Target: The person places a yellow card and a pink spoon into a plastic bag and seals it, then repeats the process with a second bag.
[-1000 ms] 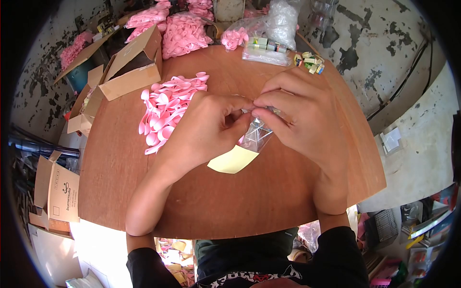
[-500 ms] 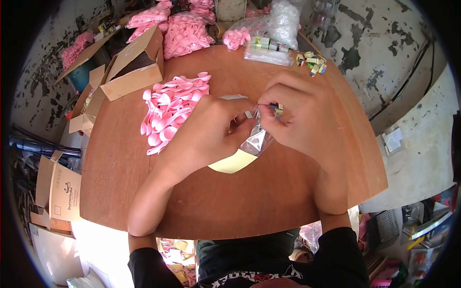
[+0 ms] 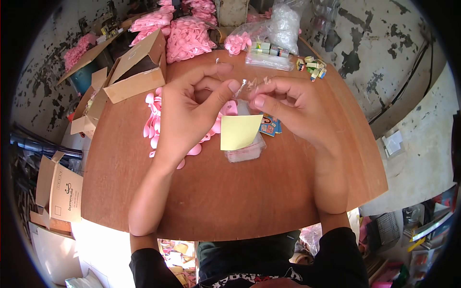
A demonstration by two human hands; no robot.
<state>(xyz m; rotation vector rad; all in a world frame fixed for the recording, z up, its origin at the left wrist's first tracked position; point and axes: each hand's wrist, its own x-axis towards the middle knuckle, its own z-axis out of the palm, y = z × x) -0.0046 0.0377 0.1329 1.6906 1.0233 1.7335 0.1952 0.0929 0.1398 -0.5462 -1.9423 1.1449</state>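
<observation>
Over the middle of the table, a clear plastic bag (image 3: 247, 90) with a yellow card (image 3: 240, 133) at its lower part hangs between my hands. My right hand (image 3: 295, 103) pinches the bag's upper edge between thumb and fingers. At its other side, my left hand (image 3: 192, 105) has its thumb against the edge, with the index finger raised and a small whitish scrap at that fingertip. Beneath the card lie clear flat bags (image 3: 244, 154), and blue printed cards (image 3: 271, 126) show to the right. Pink spoons (image 3: 153, 117) are heaped behind my left hand, partly hidden.
Open cardboard boxes (image 3: 134, 67) stand at the table's left edge. At the back are a bag of pink spoons (image 3: 189, 41), a stack of clear bags (image 3: 269, 61) with small card bundles on it, and small folded cards (image 3: 313, 67). A carton (image 3: 66, 189) is lower left.
My hands have moved apart, the left one up and leftward with its index finger lifted. The yellow card has turned and now hangs more upright. Blue cards and flat bags beneath have come into view.
</observation>
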